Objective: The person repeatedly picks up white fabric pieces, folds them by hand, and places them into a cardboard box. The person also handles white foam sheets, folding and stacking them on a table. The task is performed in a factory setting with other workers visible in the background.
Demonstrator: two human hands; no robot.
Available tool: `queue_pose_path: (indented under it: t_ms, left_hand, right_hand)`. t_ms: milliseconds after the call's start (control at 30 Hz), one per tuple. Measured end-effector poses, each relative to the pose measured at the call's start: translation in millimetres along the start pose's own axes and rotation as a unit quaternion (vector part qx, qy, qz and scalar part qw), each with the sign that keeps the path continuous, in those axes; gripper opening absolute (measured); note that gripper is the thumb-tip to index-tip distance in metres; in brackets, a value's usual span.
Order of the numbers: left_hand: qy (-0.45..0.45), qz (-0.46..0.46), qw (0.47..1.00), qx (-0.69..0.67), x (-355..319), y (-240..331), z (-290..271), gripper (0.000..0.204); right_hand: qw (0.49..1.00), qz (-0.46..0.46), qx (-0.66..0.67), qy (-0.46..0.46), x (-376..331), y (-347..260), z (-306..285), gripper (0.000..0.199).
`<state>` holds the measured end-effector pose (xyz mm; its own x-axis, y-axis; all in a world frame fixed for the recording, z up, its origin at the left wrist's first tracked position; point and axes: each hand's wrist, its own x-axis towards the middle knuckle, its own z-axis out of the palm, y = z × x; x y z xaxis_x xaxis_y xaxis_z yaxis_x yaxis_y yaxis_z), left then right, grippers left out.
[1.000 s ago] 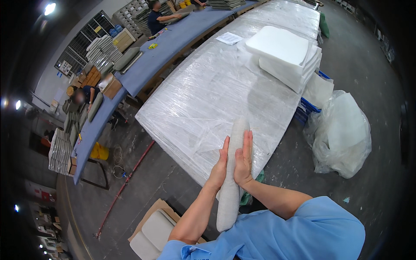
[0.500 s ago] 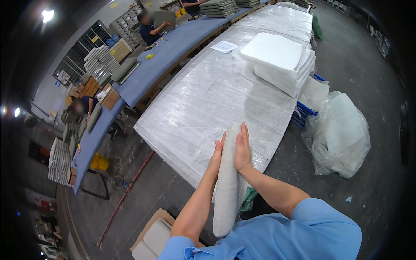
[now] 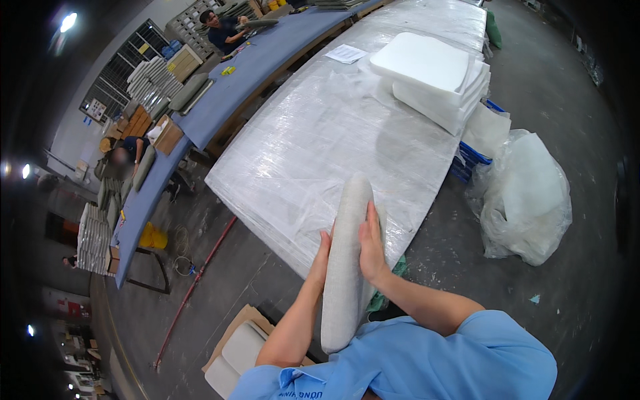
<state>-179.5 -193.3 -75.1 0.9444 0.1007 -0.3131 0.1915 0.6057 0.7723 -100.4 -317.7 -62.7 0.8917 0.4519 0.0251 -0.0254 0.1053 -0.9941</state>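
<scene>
a large plastic-wrapped table (image 3: 280, 147) carries a stack of white foam pieces (image 3: 427, 70) along its right edge. at the table's near edge the pale cushion (image 3: 345, 273) stands edge-on, held up rather than laid down. the left hand (image 3: 323, 252) and right hand (image 3: 371, 252) grasp it between them from opposite sides, fingers stretched long; the left palm is partly hidden behind the cushion. even pressure from palms kept opposite each other would probably steady it without denting the soft sides.
</scene>
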Motion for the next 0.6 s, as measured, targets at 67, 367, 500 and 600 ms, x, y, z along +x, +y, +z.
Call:
queue_pose_path:
  t_ms: [67,367,500,600]
  left_hand:
    - [0.026,-0.018,0.999,0.0,-10,-9,-9,0.078]
    - [0.042,0.068,0.99,0.12,-23,7,27,0.083]
    - [0.045,0.033,0.997,0.053,-54,-4,15,0.085]
    - [0.053,0.024,0.996,0.062,-75,-21,14,0.087]
  right_hand:
    - [1.0,-0.012,-0.024,0.013,-19,2,12,0.071]
    - [0.996,-0.06,-0.064,0.005,-21,21,8,0.072]
    - [0.998,0.015,0.029,-0.044,-38,5,2,0.072]
    - [0.998,0.031,-0.029,-0.044,-67,-7,11,0.073]
